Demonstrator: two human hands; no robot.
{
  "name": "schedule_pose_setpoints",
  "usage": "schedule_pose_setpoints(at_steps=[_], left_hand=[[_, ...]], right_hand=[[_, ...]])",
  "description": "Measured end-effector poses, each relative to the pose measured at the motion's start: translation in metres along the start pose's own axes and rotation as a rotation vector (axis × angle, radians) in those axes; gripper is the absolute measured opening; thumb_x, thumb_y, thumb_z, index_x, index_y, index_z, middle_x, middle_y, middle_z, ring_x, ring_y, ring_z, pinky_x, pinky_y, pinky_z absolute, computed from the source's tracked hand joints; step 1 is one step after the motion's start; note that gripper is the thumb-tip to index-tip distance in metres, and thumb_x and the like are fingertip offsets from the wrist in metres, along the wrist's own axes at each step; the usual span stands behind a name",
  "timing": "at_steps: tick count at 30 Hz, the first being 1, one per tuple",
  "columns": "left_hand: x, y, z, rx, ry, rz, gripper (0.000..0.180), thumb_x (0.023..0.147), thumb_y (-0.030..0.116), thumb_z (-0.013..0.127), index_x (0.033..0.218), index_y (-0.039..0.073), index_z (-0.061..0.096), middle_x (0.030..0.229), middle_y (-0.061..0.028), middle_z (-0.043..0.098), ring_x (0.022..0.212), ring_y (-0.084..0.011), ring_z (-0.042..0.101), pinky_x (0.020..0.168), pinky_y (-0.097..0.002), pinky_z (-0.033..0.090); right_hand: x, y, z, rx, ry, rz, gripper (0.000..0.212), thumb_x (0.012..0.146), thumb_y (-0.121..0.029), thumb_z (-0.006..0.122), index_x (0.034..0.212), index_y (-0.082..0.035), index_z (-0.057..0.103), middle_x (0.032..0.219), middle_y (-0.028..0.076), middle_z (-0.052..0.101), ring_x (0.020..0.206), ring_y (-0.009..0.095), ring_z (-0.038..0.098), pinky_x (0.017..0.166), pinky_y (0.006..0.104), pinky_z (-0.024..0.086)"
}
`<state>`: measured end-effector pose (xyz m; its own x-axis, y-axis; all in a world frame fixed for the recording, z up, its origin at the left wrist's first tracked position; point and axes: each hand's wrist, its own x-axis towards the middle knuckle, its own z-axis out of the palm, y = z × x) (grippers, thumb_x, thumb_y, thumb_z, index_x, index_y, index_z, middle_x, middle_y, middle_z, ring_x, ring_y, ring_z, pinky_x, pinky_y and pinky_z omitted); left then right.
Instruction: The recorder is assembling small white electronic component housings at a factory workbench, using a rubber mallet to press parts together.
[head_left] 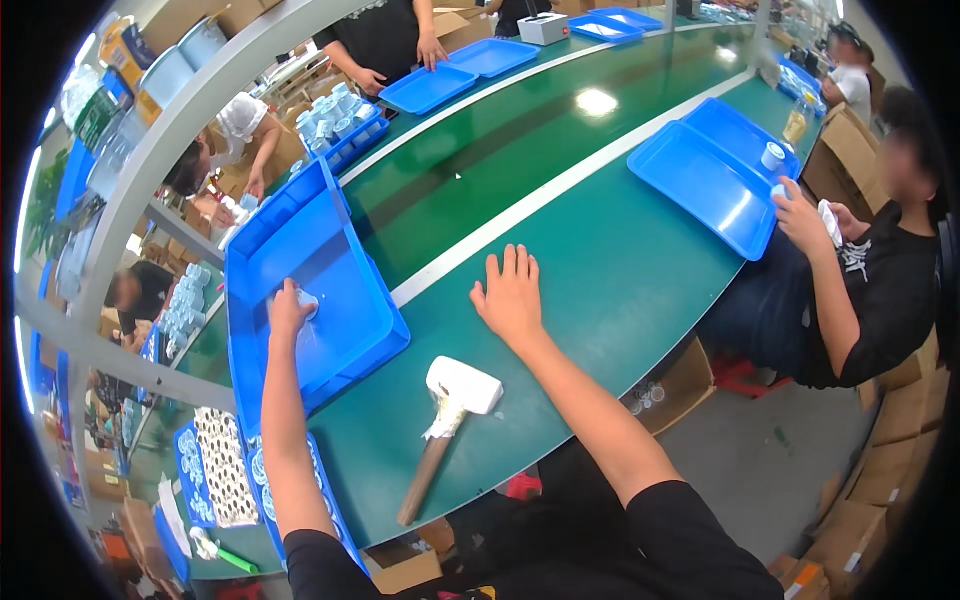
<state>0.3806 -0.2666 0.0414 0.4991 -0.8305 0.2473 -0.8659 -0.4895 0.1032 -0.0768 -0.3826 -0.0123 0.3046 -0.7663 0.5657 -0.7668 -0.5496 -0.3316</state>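
Inside a large blue plastic bin (345,340), my left hand (287,312) is closed around a small pale-blue round piece (309,304); its exact kind is partly hidden by the fingers. My right hand (512,295) lies flat on the green tabletop (580,320), fingers stretched, holding nothing. Between my forearms rests a mallet (466,386) with a white head and a wooden handle, its handle end towards me. White wrapping covers the neck of the handle.
At the left stand blue trays (195,480) with white and light-blue parts, and a green-handled tool (235,562). On the right a co-worker (850,260) handles a pale cup beside blue trays (690,170). An open carton (680,385) sits below the table edge.
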Motion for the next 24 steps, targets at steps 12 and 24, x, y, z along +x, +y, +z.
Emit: schedule_pose_setpoints(at_steps=[12,24], left_hand=[[-0.251,0.167,-0.181,-1.976,0.325,-0.006,0.049,0.101,0.029,0.069,0.137,-0.001,0.055,0.129,-0.0154,0.067,0.118,-0.0291,0.066,0.106,-0.0416,0.053],[-0.463,0.235,-0.224,-2.585,0.43,0.11,0.064,0.106,0.049,0.039,0.153,0.005,0.043,0.116,-0.0221,0.066,0.093,-0.0317,0.068,0.078,-0.0442,0.057]], right_hand=[[0.008,0.027,0.018,0.011,0.056,-0.109,0.042,0.088,-0.035,0.069,0.113,-0.001,0.067,0.129,0.026,0.062,0.126,0.043,0.056,0.106,0.0546,0.045],[0.009,0.038,0.04,0.051,-0.116,-0.215,0.054,0.093,-0.043,0.066,0.129,-0.002,0.065,0.137,0.028,0.06,0.132,0.043,0.054,0.112,0.053,0.043]])
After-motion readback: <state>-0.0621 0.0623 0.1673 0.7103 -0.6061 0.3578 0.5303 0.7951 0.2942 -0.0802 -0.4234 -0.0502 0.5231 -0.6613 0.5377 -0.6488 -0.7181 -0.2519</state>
